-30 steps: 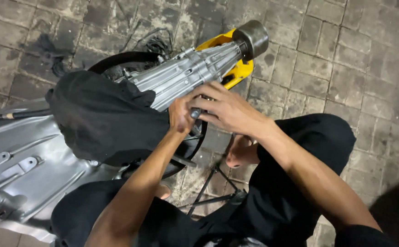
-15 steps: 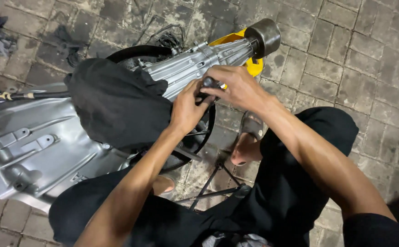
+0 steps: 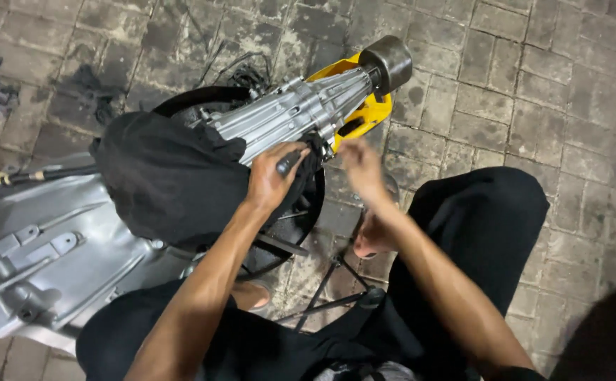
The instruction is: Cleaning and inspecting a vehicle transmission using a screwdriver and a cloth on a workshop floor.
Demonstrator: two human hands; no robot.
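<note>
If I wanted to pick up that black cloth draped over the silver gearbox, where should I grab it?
Probably pinch the bunched folds on top of the black cloth, coming from above: it humps over the silver gearbox, and the left hand crowds its right edge.

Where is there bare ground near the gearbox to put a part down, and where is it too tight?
Bare paving lies right of the gearbox's round end, above the person's knee. More lies at top left, between the rags and the tyre. It is crowded between the left hand and right hand, and below them among the stand legs.
</note>
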